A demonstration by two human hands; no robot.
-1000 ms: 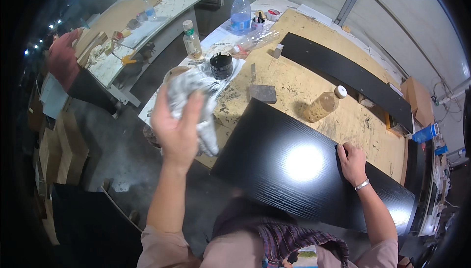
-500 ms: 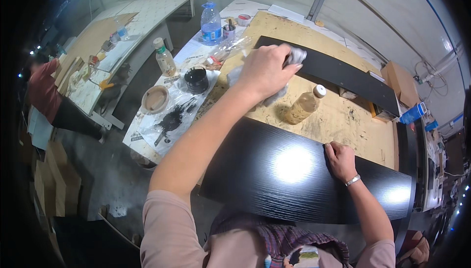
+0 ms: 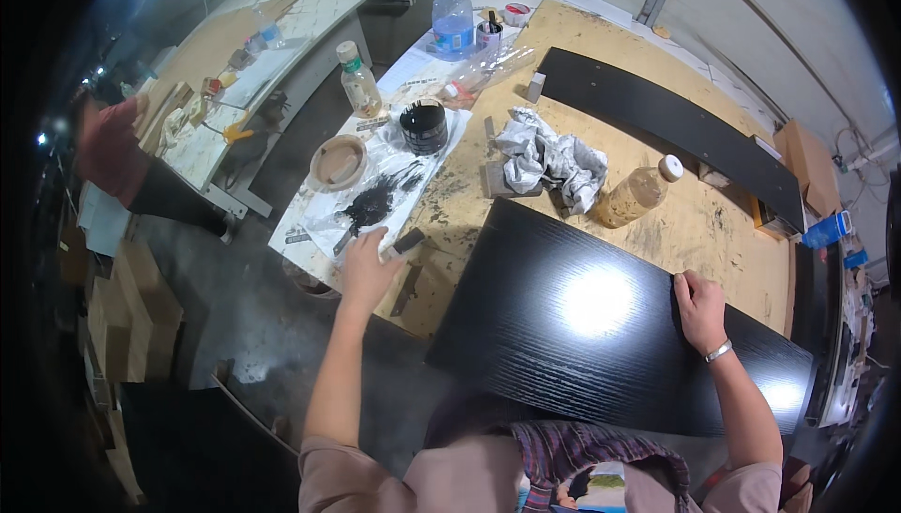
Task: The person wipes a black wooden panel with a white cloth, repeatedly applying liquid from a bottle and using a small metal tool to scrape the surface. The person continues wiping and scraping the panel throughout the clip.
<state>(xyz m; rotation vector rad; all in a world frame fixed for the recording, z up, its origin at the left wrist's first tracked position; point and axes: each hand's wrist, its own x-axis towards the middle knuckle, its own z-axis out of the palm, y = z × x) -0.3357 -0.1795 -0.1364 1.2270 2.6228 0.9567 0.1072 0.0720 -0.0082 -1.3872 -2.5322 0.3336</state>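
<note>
A glossy black wood-grain board [image 3: 563,325] lies across the near side of the worktable. My right hand [image 3: 701,313] is closed over its far edge. At the table's left edge, my left hand [image 3: 369,269] reaches in with thumb and forefinger apart, beside a thin dark strip [image 3: 343,244] and a small dark block [image 3: 405,243]. Just beyond is a plastic sheet [image 3: 314,220] smeared with black paste, with a black-coated tub [image 3: 423,128] and a round tub [image 3: 338,163] on it. A crumpled grey-white rag [image 3: 552,158] lies beyond the board, next to a bottle of yellowish liquid [image 3: 636,196].
A narrow black panel [image 3: 648,119] rests on supports along the far side. Back left stand a large blue-tinted water bottle [image 3: 452,25] and a green-labelled bottle [image 3: 358,81]. A cardboard box [image 3: 809,166] is at right. Another person [image 3: 113,152] stands at a bench far left.
My left hand has let go of the rag, which now lies on the table, and has come back toward me and left. The right hand keeps its grip. The view has shifted.
</note>
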